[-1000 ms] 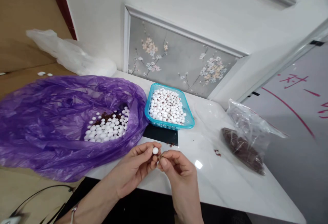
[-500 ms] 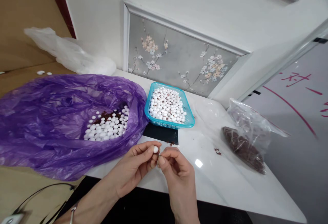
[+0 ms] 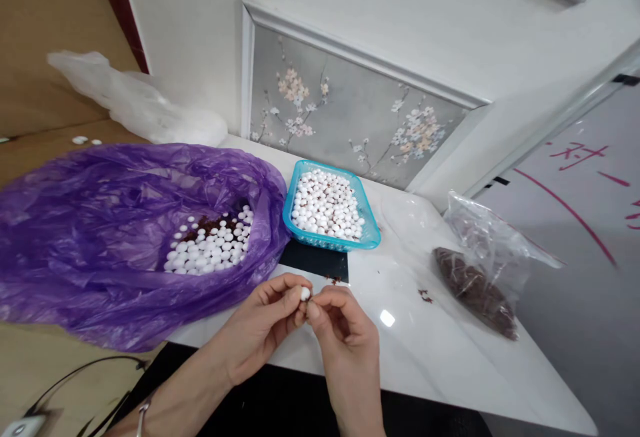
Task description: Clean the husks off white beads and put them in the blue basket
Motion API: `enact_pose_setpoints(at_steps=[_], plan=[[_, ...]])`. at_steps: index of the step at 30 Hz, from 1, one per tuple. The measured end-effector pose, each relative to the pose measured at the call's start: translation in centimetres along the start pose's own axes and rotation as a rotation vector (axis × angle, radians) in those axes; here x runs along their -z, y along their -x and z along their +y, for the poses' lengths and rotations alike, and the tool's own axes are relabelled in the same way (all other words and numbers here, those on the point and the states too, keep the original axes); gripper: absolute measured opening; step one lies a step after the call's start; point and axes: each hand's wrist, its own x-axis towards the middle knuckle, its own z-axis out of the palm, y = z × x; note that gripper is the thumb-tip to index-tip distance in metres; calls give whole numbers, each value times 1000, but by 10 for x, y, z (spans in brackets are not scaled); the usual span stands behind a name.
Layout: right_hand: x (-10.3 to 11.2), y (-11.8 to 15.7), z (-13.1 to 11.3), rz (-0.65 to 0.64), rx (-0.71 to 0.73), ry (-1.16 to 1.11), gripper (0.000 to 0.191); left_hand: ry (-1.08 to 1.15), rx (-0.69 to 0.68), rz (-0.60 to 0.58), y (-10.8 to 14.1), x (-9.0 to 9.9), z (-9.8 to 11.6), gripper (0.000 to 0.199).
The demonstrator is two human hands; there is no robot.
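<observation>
Between the thumb and fingers of my left hand (image 3: 270,320) is a small white ball (image 3: 305,294). My right hand (image 3: 347,340) is pinched closed right beside the ball; what its fingertips hold is too small to make out. Beyond my hands stands a turquoise basket (image 3: 373,234) filled with white balls and bits of dark red. At the left lies an open purple bag (image 3: 115,217) holding more white balls (image 3: 210,250) and a dark red heap. Small dark red pieces (image 3: 334,280) lie on the white table just past my fingers.
A clear bag of dark brown material (image 3: 475,290) rests at the table's right, with a few red pieces (image 3: 425,296) near it. Behind are a white plastic bag (image 3: 150,110), a framed flower panel (image 3: 350,97) and a whiteboard (image 3: 575,257). A cable (image 3: 75,374) lies lower left.
My right hand has shifted slightly left, closer to the ball. The ball has moved very slightly in my left fingers.
</observation>
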Motion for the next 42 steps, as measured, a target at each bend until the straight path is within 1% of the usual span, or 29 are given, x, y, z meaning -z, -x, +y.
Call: enact_pose_setpoints(at_steps=[11, 15, 22, 27, 31, 37, 42], plan=[[1, 0, 3, 17, -5, -26, 6, -48, -23, 38, 1, 1, 0, 14], [1, -1, 5, 0, -16, -46, 6, -33, -30, 57, 1, -1, 0, 17], [0, -4, 6, -11, -26, -110, 6, -14, -53, 70, 2, -3, 1, 15], [5, -2, 5, -51, -61, -106, 2, 10, -33, 72, 1, -4, 2, 17], [8, -1, 3, -85, -74, -78, 6, -3, -41, 86, 1, -3, 1, 15], [4, -3, 4, -30, -99, -120, 5, -28, -64, 63, 3, -3, -1, 12], [3, -4, 8, 14, -126, -138, 9, -50, -87, 66, 2, -5, -1, 11]])
